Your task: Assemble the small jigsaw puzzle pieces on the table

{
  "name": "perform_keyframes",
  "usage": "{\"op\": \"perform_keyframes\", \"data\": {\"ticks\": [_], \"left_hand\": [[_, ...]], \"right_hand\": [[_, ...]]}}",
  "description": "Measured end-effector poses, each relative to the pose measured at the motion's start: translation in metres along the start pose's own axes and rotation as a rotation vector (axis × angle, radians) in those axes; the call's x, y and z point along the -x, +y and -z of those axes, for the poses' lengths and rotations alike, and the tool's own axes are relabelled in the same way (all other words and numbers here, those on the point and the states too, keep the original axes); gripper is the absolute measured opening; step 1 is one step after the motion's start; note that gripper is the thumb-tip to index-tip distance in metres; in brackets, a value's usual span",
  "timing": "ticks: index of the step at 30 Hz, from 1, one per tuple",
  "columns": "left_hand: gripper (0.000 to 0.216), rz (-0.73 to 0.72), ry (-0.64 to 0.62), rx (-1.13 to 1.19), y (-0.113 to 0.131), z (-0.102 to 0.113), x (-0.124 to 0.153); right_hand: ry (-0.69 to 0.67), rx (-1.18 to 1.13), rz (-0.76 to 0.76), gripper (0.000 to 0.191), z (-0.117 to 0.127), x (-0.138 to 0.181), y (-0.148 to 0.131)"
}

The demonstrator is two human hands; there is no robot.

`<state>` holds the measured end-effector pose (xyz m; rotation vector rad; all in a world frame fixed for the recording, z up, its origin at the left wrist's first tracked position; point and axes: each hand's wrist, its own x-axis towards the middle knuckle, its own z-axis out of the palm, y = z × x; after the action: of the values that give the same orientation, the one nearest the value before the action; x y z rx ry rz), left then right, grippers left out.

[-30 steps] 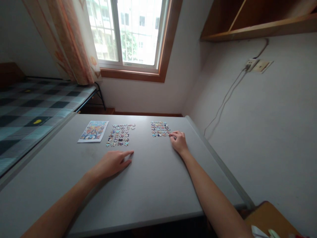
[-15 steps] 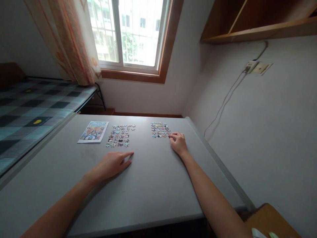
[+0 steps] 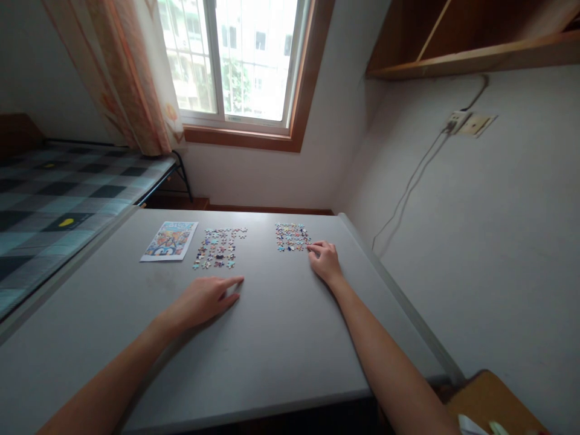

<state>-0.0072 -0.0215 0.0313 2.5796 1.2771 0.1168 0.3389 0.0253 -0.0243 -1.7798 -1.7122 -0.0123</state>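
Note:
My left hand rests on the grey table, index finger pointing right and thumb held apart from it, with nothing between them. Just beyond it lie loose jigsaw puzzle pieces in spaced rows, with a short row branching right at the far end. A tighter block of jigsaw puzzle pieces lies farther right. At that block's near right corner, my right hand has its fingers curled and their tips on a puzzle piece, mostly covered. A colourful printed picture sheet lies left of the spaced rows.
The table runs toward a window. A bed with a checked cover stands to the left. On the right wall are a socket with a cable and a wooden shelf. A brown seat is at lower right.

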Motion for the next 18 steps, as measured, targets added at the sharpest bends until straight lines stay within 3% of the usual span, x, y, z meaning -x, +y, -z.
{"op": "perform_keyframes", "data": {"ticks": [13, 18], "left_hand": [[0.044, 0.0, 0.006, 0.02, 0.001, 0.001, 0.001], [0.044, -0.001, -0.001, -0.007, 0.0, 0.0, 0.0]], "right_hand": [[0.057, 0.059, 0.002, 0.034, 0.0, 0.001, -0.005], [-0.016, 0.133, 0.042, 0.037, 0.001, 0.004, -0.01]]}}
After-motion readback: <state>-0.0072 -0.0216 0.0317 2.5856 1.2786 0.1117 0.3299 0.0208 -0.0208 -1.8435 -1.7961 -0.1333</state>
